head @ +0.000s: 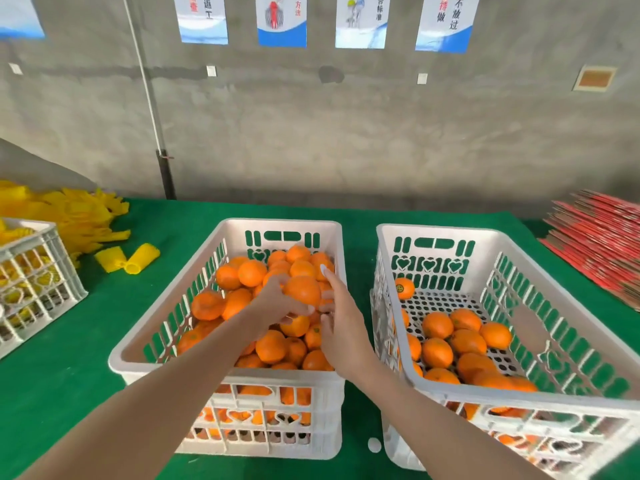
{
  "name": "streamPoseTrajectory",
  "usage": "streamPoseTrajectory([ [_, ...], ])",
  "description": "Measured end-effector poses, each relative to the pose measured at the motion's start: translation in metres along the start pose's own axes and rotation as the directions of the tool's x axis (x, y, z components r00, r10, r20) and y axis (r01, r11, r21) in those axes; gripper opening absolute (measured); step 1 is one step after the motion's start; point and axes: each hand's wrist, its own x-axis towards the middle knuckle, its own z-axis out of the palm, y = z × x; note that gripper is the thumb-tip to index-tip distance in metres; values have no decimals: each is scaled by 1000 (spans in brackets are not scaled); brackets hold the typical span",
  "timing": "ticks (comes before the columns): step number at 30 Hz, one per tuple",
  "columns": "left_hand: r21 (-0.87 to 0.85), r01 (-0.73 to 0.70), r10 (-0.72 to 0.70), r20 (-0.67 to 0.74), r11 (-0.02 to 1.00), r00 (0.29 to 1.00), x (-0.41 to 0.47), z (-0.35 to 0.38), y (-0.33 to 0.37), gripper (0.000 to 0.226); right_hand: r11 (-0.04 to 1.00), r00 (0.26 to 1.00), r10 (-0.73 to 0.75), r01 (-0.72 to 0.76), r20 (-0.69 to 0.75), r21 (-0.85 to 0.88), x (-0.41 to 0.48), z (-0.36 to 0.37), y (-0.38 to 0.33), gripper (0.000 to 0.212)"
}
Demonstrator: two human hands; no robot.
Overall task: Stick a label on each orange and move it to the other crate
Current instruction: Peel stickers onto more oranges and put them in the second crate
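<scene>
An orange (302, 291) is held by the left grip (273, 301), fingers curled round it, over the full left crate (277, 225) — the right grip (341, 330) is laid alongside, fingers straight, white label (323, 270) on one fingertip.

The left crate (277, 225) and the right crate (433, 231) are white with heart-shaped cut-outs; the oranges (251, 271) are bright orange. The bench (69, 393) is deep green, the net sleeves (142, 258) yellow, the stacked sheets (595, 237) red.
</scene>
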Motion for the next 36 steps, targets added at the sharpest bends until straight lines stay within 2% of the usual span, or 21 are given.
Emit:
streamPoseTrajectory([
  [2,-53,2,0,34,999,999,-13,-4,0,51,997,997,24,-18,-79,74,-3,-4,-7,59],
  [5,-307,5,20,78,952,997,-34,-4,-3,54,963,967,165,-116,-196,242,-10,-20,-20,20],
  [8,-527,2,93,154,850,984,-58,4,-6,69,854,943,278,-156,-181,497,-23,-44,-36,7],
  [11,-664,45,140,223,746,965,-79,24,-5,75,791,970,233,-146,-72,594,-48,-69,-49,10],
  [15,-715,35,153,197,698,968,-98,63,-3,47,887,994,105,-80,-30,454,-75,-87,-58,23],
  [17,-720,4,174,173,694,970,-104,83,-3,44,939,995,70,-40,-75,342,-84,-94,-57,25],
  [20,-703,-61,205,122,708,971,-112,99,-6,51,976,988,1,32,-153,213,-92,-98,-52,16],
  [23,-679,-130,255,87,723,963,-118,114,-7,53,993,958,-84,103,-273,57,-100,-100,-44,15],
  [26,-651,-176,260,34,738,965,-121,127,-9,50,995,928,-98,101,-359,-11,-104,-103,-41,17],
  [30,-633,-181,223,-13,752,975,-119,138,-13,55,999,925,1,14,-380,38,-109,-112,-33,11],
  [32,-640,-168,208,-14,750,978,-117,141,-14,60,988,926,106,-56,-363,146,-110,-121,-29,36],
  [34,-656,-144,199,9,741,980,-116,144,-14,57,946,932,230,-146,-281,291,-109,-130,-23,61],
  [36,-657,-96,194,77,748,978,-115,149,-15,54,926,960,192,-109,-202,361,-112,-133,-17,62],
])
